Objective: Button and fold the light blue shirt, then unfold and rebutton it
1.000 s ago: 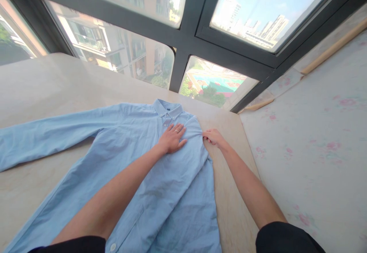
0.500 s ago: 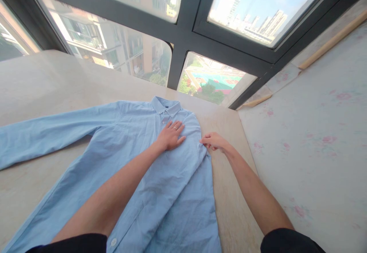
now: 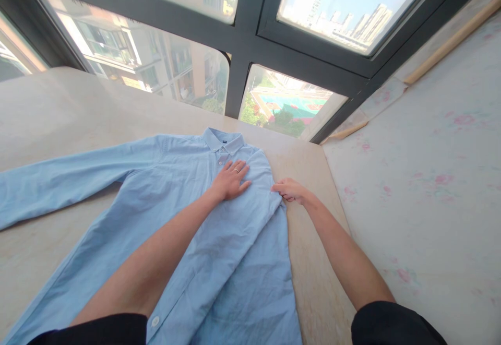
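Observation:
A light blue button-up shirt (image 3: 141, 214) lies front up, its collar (image 3: 223, 140) toward the window. One sleeve (image 3: 78, 170) stretches out to the left; the other sleeve (image 3: 235, 256) is folded down across the shirt's front. My left hand (image 3: 230, 180), a ring on one finger, rests flat with fingers spread on the upper chest, just below the collar. At the right edge, near the fold of the folded sleeve, my right hand (image 3: 289, 190) pinches the cloth between thumb and fingers. A white button (image 3: 155, 321) shows near the bottom.
The shirt lies on a pale stone-like sill (image 3: 309, 261). Dark window frames (image 3: 238, 47) rise behind it, with buildings and a sports court outside. On the right stands a wall with flowered wallpaper (image 3: 415, 193).
The view has shifted slightly. Both hands keep their places on the shirt, and the right hand's fingers look a little more curled against the cloth edge.

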Demonstrator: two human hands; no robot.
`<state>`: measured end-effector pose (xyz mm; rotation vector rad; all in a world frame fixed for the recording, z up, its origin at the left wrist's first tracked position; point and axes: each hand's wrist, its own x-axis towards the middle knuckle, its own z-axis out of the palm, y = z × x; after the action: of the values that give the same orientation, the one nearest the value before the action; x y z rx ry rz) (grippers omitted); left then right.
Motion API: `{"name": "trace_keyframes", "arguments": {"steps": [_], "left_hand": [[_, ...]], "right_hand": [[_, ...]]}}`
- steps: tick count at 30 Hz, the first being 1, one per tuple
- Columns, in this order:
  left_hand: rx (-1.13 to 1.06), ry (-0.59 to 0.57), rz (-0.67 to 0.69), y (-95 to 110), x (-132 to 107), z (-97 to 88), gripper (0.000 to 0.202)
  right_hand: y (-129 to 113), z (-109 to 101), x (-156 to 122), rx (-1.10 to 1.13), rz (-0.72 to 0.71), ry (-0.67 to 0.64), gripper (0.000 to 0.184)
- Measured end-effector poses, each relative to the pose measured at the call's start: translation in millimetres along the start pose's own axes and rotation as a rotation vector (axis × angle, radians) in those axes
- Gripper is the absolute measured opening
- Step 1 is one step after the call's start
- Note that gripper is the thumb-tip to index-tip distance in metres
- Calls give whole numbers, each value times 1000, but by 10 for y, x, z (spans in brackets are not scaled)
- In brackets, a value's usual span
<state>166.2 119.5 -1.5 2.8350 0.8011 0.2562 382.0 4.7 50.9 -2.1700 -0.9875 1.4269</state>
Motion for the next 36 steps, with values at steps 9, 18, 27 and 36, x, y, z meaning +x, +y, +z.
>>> {"name": "trace_keyframes", "arguments": {"steps": [9,18,27,36], "left_hand": [[9,6,-7,6,8,-3,64],[33,-52,-22,7,17,-3,68],[9,-57,-27,7,30,3,68],[12,53,-68,33,-1,15,58]], "right_hand": [[308,-73,-184,-52,-219,68,26],[653,243,-395,-750,-661,505,30],[844,339,-399,-654,-673,728,31],[749,521,-680,-705,-703,715,48]]}}
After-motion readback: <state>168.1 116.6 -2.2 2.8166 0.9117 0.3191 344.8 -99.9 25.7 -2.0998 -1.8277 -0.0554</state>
